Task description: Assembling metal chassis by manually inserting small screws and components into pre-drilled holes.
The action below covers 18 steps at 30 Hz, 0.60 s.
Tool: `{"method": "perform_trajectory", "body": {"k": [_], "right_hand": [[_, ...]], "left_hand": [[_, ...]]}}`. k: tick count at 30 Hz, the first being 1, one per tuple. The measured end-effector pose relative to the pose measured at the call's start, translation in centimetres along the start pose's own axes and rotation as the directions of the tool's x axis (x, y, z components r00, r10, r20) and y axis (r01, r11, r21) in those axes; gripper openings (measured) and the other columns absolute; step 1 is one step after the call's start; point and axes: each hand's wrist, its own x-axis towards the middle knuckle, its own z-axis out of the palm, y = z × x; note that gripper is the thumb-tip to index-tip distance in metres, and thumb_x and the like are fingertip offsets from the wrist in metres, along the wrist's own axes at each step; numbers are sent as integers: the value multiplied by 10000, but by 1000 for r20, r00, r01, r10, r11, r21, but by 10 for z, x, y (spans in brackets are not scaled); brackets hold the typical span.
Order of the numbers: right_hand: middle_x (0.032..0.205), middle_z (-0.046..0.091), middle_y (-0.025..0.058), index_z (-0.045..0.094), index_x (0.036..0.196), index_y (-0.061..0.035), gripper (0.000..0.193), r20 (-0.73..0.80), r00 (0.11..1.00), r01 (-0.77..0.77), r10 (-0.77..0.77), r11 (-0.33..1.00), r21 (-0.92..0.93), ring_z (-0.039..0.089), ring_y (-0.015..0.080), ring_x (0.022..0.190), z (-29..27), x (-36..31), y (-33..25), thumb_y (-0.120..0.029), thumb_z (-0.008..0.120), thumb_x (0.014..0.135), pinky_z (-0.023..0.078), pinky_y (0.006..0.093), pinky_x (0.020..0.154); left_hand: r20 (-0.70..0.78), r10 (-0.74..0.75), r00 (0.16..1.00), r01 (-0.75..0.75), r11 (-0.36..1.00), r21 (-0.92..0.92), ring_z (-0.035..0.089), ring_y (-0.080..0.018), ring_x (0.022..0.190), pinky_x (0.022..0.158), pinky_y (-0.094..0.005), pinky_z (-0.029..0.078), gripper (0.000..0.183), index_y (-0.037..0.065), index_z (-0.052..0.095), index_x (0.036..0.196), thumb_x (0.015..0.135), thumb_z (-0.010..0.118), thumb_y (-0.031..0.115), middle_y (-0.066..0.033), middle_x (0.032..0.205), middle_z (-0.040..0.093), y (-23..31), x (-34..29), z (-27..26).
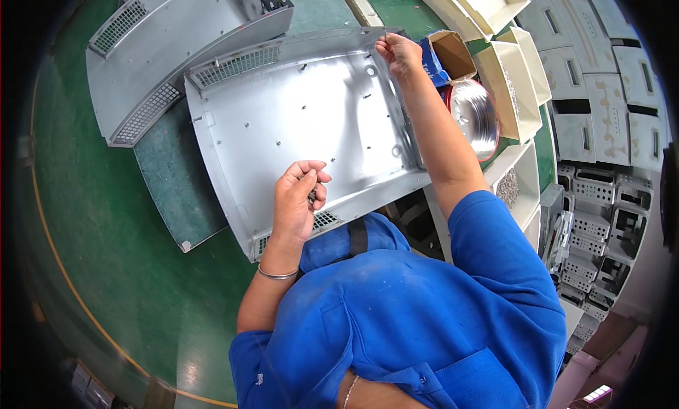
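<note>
A grey sheet-metal chassis panel (pixel 304 119) with vented corners lies open on the green table (pixel 106 218), just in front of the person. The left hand (pixel 300 200) is above its near edge, fingers curled around a few small dark screws (pixel 312 194). The right hand (pixel 399 54) reaches to the far edge, fingertips pinched there; what they grasp is too small to tell. A second similar panel (pixel 177 41) lies further left, and cream plastic bins (pixel 506 83) stand to the right.
</note>
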Motion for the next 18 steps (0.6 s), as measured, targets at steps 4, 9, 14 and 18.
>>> {"method": "perform_trajectory", "body": {"k": [4, 9, 14, 18], "right_hand": [[755, 580, 172, 516, 882, 108, 140, 8, 1000, -13, 13, 1000, 12, 598, 222, 562, 5, 2, -4, 28, 462, 780, 542, 282, 485], [763, 576, 175, 500, 904, 105, 145, 15, 999, -44, 43, 998, 53, 596, 227, 558, 4, 10, -2, 12, 455, 803, 544, 289, 487], [760, 583, 164, 507, 889, 75, 125, 81, 996, 21, -22, 1000, 18, 583, 211, 532, 3, 0, 4, -20, 487, 810, 539, 294, 480], [710, 588, 140, 512, 862, 55, 106, 66, 997, 53, -45, 991, -121, 567, 177, 502, 2, 7, 6, -30, 503, 801, 511, 272, 438]], "left_hand": [[-6, 0, 1000, 0, 1000, -4, 461, -64, 520, 426, -169, 338, 141, -2, 518, 946, 847, 485, 92, -75, 761, 540, 0, 0, 0], [-5, 22, 1000, -22, 1000, 0, 460, -64, 520, 423, -168, 328, 153, -1, 511, 960, 852, 484, 104, -81, 765, 541, 0, 0, 1], [-21, 31, 999, -32, 998, -57, 472, -75, 535, 437, -180, 345, 179, -18, 507, 984, 858, 465, 102, -94, 780, 543, 2, 0, 2], [3, 31, 1000, -31, 990, -135, 494, -91, 583, 476, -189, 372, 230, -43, 493, 1041, 857, 446, 85, -107, 806, 543, 4, 0, 1]]}}
